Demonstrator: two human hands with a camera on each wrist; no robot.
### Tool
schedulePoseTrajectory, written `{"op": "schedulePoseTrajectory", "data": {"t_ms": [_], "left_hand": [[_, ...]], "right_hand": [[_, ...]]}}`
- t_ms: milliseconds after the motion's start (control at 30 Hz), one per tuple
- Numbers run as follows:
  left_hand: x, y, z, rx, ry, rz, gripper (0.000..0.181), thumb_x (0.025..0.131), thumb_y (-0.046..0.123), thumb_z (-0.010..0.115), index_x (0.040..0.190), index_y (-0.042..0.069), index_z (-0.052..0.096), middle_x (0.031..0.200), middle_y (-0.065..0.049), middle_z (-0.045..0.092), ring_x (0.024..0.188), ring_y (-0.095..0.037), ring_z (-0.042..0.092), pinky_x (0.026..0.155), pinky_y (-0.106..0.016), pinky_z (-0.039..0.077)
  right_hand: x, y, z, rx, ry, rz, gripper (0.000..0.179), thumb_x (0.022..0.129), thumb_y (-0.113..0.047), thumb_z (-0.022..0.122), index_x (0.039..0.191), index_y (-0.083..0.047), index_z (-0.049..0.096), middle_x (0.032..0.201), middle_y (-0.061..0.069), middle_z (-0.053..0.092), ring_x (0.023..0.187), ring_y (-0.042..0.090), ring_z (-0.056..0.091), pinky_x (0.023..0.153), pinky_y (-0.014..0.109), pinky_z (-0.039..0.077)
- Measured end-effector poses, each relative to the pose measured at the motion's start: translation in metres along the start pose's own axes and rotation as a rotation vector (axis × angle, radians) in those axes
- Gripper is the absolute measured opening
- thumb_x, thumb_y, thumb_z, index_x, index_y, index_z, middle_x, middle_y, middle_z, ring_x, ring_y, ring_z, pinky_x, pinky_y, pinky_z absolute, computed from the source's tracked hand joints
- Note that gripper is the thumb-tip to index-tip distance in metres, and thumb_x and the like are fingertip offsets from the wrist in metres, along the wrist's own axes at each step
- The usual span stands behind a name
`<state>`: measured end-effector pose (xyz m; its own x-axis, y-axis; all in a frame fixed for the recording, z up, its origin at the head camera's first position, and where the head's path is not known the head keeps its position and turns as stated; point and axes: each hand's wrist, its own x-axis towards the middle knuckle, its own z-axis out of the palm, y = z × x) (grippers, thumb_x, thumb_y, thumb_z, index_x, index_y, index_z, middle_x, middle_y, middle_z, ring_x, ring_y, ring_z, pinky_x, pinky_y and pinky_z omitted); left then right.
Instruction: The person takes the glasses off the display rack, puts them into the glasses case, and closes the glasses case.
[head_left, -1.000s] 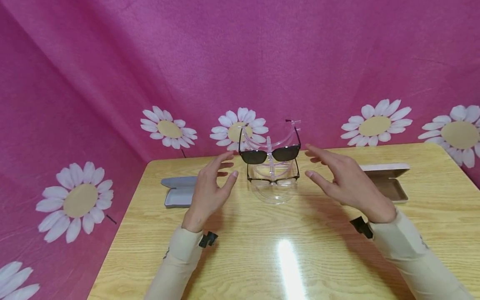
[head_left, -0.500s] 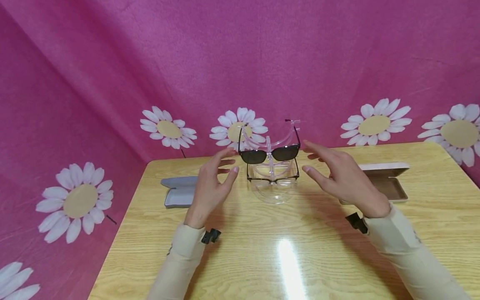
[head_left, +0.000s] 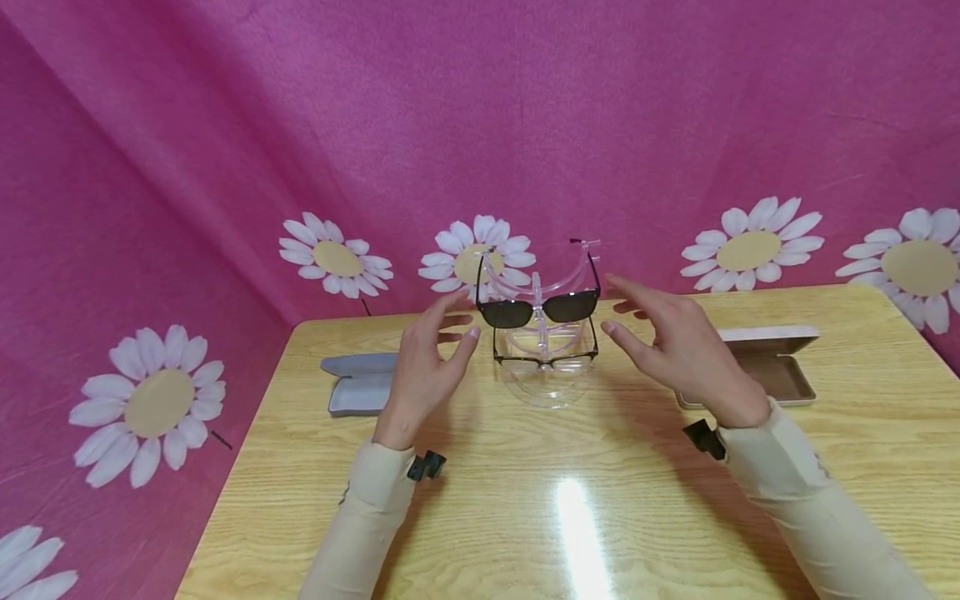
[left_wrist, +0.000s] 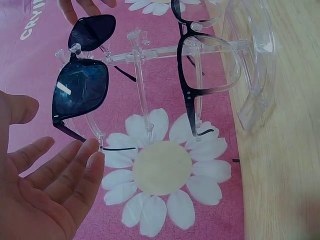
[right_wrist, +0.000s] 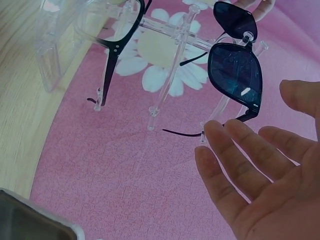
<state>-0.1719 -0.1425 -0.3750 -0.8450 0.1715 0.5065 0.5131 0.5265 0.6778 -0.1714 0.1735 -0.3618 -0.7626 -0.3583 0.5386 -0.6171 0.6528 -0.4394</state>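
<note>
Dark sunglasses (head_left: pixel 572 307) rest on the upper level of a clear plastic display stand (head_left: pixel 538 287). Below them on the same stand sit clear-lensed eyeglasses (head_left: pixel 545 363) with a dark upper frame. My left hand (head_left: pixel 427 367) is just left of the sunglasses, fingers apart and holding nothing. To their right is my right hand (head_left: pixel 678 346), its fingers extended and the palm turned inward. In the left wrist view, the left fingertips (left_wrist: pixel 92 146) lie close to a sunglasses temple; contact cannot be made out. The right fingertips (right_wrist: pixel 214 129) are similarly near the other temple.
An open grey-blue glasses case (head_left: pixel 358 392) lies left of the stand, partly behind my left hand. Another open case (head_left: pixel 783 375), brown inside, lies to the right. A pink flowered cloth (head_left: pixel 637 125) hangs behind the wooden table (head_left: pixel 502 517).
My right hand has moved slightly left and away from me, closer to the sunglasses. The left hand has shifted a little toward them too. Both pairs of glasses stay in place.
</note>
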Motion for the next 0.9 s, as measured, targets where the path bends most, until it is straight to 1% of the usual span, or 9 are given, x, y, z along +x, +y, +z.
{"op": "schedulePoseTrajectory", "data": {"t_ms": [100,200,300,433,633,733,900], "left_hand": [[0.002,0.000,0.001,-0.001,0.007,-0.008,0.045,0.093,0.019,0.063,0.136,0.017,0.054,0.122,-0.007,0.067,0.103,-0.022,0.070,0.079,-0.039,0.061],[0.004,0.000,0.002,0.004,0.013,-0.009,0.044,0.093,0.020,0.063,0.136,0.017,0.054,0.120,-0.007,0.068,0.103,-0.021,0.070,0.079,-0.037,0.061],[0.006,0.001,0.004,0.009,0.013,-0.012,0.043,0.093,0.020,0.063,0.135,0.015,0.055,0.121,-0.007,0.068,0.103,-0.020,0.069,0.079,-0.039,0.061],[0.008,0.002,0.007,0.006,0.015,-0.021,0.042,0.092,0.017,0.064,0.134,0.014,0.055,0.123,-0.009,0.067,0.104,-0.019,0.069,0.080,-0.040,0.061],[0.011,0.001,0.008,0.027,0.027,-0.041,0.040,0.094,0.020,0.063,0.133,0.014,0.056,0.123,-0.006,0.068,0.103,-0.017,0.069,0.080,-0.034,0.061],[0.012,0.000,0.010,0.013,0.038,-0.035,0.039,0.094,0.020,0.062,0.131,0.012,0.058,0.120,-0.006,0.069,0.102,-0.018,0.070,0.080,-0.036,0.061],[0.014,-0.001,0.013,-0.020,0.053,-0.024,0.035,0.094,0.019,0.062,0.128,0.011,0.061,0.117,-0.012,0.069,0.100,-0.020,0.070,0.079,-0.038,0.061]], "right_hand": [[0.003,-0.001,0.001,0.016,0.006,0.005,0.056,0.090,-0.022,0.069,0.142,-0.013,0.050,0.120,0.011,0.070,0.097,0.029,0.071,0.081,0.045,0.057],[0.006,-0.002,0.003,0.039,0.011,0.012,0.056,0.089,-0.020,0.070,0.142,-0.014,0.051,0.118,0.009,0.071,0.098,0.028,0.071,0.083,0.043,0.057],[0.008,-0.002,0.004,0.055,0.014,0.023,0.056,0.090,-0.020,0.069,0.142,-0.017,0.050,0.116,0.007,0.071,0.098,0.027,0.071,0.084,0.042,0.057],[0.009,-0.001,0.005,0.068,0.014,0.040,0.055,0.091,-0.022,0.068,0.143,-0.021,0.049,0.115,0.006,0.071,0.098,0.028,0.071,0.084,0.043,0.057],[0.013,0.000,0.009,0.075,0.023,0.044,0.053,0.090,-0.021,0.068,0.141,-0.020,0.052,0.116,0.006,0.071,0.096,0.027,0.071,0.083,0.042,0.057],[0.014,0.001,0.011,0.077,0.031,0.047,0.052,0.090,-0.020,0.068,0.140,-0.018,0.053,0.120,0.008,0.070,0.093,0.028,0.071,0.081,0.044,0.057],[0.017,0.002,0.014,0.079,0.041,0.060,0.050,0.090,-0.019,0.068,0.138,-0.017,0.055,0.124,0.009,0.068,0.091,0.029,0.071,0.079,0.045,0.057]]}}
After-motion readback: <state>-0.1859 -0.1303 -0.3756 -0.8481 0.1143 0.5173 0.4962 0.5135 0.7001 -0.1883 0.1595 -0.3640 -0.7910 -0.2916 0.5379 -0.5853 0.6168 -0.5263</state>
